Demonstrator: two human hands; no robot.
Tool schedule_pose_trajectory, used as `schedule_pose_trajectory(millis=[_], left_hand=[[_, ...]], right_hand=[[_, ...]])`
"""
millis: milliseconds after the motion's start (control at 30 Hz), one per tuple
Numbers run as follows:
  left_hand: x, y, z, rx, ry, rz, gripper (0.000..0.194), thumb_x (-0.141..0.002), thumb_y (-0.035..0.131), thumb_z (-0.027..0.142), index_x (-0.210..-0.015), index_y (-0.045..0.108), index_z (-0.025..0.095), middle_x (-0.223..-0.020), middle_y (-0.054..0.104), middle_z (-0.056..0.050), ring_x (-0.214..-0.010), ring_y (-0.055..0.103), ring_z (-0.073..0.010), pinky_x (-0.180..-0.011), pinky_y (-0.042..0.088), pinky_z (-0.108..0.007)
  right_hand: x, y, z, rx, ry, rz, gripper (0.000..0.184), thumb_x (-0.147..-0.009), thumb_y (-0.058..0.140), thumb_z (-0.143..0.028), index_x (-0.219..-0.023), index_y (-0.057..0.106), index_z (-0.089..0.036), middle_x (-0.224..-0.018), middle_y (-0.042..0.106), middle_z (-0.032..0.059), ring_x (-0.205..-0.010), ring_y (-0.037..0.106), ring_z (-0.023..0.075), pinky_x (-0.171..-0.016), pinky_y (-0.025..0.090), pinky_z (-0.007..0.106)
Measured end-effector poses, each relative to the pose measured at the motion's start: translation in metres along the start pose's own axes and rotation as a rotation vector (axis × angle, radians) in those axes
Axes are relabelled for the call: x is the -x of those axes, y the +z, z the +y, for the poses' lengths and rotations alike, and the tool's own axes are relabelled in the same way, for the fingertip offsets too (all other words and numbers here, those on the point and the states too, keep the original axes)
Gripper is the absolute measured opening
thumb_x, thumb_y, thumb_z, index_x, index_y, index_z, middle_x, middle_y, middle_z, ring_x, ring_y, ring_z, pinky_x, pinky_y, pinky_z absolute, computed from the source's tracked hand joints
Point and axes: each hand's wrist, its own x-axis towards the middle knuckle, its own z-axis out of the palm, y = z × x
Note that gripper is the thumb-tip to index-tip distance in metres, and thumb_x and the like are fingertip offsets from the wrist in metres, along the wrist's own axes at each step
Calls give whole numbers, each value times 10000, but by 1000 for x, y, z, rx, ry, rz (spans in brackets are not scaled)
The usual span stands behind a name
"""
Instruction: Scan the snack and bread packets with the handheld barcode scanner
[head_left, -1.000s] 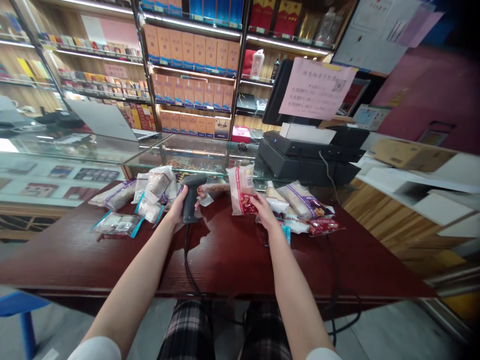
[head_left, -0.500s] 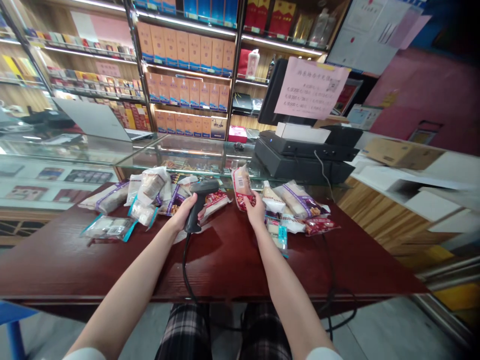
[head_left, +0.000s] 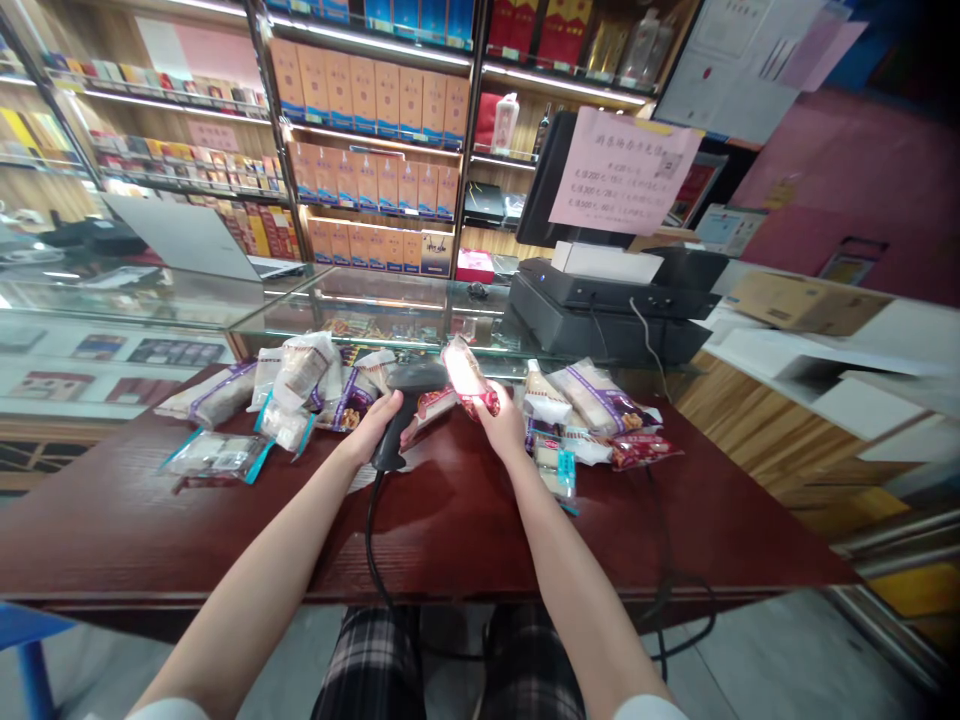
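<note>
My left hand (head_left: pixel 373 425) is wrapped round the handle of a dark barcode scanner (head_left: pixel 405 405), whose head points right. My right hand (head_left: pixel 501 425) holds a red and white snack packet (head_left: pixel 466 375) up, tilted toward the scanner's head and lit by a reddish glow. Both hands hover over a dark red wooden table (head_left: pixel 450 520). The scanner's black cable (head_left: pixel 373 540) trails down toward the table's near edge.
Several wrapped snack packets lie in a left pile (head_left: pixel 300 385) and a right pile (head_left: pixel 592 410). A black cash register with a printer (head_left: pixel 607 300) and a screen bearing a pink notice (head_left: pixel 622 170) stands behind. A glass counter (head_left: pixel 225 300), a laptop (head_left: pixel 187 235) and stocked shelves fill the back.
My right hand has carried the snack packet left and tilted it toward the scanner. The scanner has swung right to face it, and the packet now glows red.
</note>
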Motion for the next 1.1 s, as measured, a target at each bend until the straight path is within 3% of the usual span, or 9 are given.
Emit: schedule_pose_trajectory(millis=[267,400,500,633,767,833,933,1000,1100], left_hand=[[-2,-3,-2,-9,-40,20,603,-801,568,718,-972,628,143,-506,491,18,-410,444,-114,-407,393,-237],[0,0,-1,0,-77,92,640,-771,574,751,-941,614,135,-493,502,18,-397,449,-112,-377,377,-219],[0,-3,-2,24,-93,173,628,-769,575,754,-901,594,141,-504,515,18,-396,470,-109,-370,383,-210],[-1,-10,-3,59,-116,248,617,-764,583,751,-922,586,154,-537,519,29,-401,462,-101,-373,421,-218],[-4,-17,-3,76,-126,275,639,-750,595,749,-991,600,157,-549,509,37,-417,460,-101,-364,421,-212],[-4,-18,-3,78,-131,282,645,-752,590,748,-1004,605,154,-546,505,39,-418,464,-101,-366,419,-209],[-4,-18,-1,74,-130,282,639,-761,586,739,-1002,611,148,-545,507,35,-431,481,-103,-379,419,-206],[-4,-17,-1,67,-116,289,627,-771,589,727,-1000,615,144,-538,502,36,-431,487,-104,-379,407,-200],[-5,-20,-1,51,-120,301,633,-773,588,726,-1006,621,138,-528,503,35,-421,490,-107,-365,384,-197]], right_hand=[[2,-1,-2,9,-43,9,480,-891,573,-397,-1348,573,-251,-1169,711,90,-998,670,271,-855,519,365],[-1,-3,4,27,-98,80,484,-887,580,-385,-1350,575,-241,-1122,708,95,-973,654,262,-862,516,382],[-8,-15,9,61,-209,248,461,-903,562,-356,-1344,586,-220,-1140,683,115,-1036,615,259,-938,485,411],[-16,-50,14,120,-338,557,450,-919,538,-344,-1345,587,-209,-1222,608,141,-1148,557,269,-1018,431,448],[-17,-88,22,244,-237,812,455,-919,524,-333,-1352,591,-212,-1427,410,183,-1229,485,320,-1014,395,514],[-17,-95,29,381,-102,788,453,-899,532,-286,-1345,601,-247,-1493,359,167,-1281,416,364,-1009,351,580],[-19,-87,37,547,60,588,420,-866,534,-234,-1267,656,-261,-1505,400,147,-1310,365,384,-1000,300,640],[-20,-75,39,590,58,451,356,-885,502,-248,-1178,704,-260,-1492,444,127,-1326,353,361,-1028,257,651],[-19,-62,39,553,80,426,371,-919,430,-247,-1160,712,-251,-1448,507,117,-1305,384,337,-1057,211,663]])
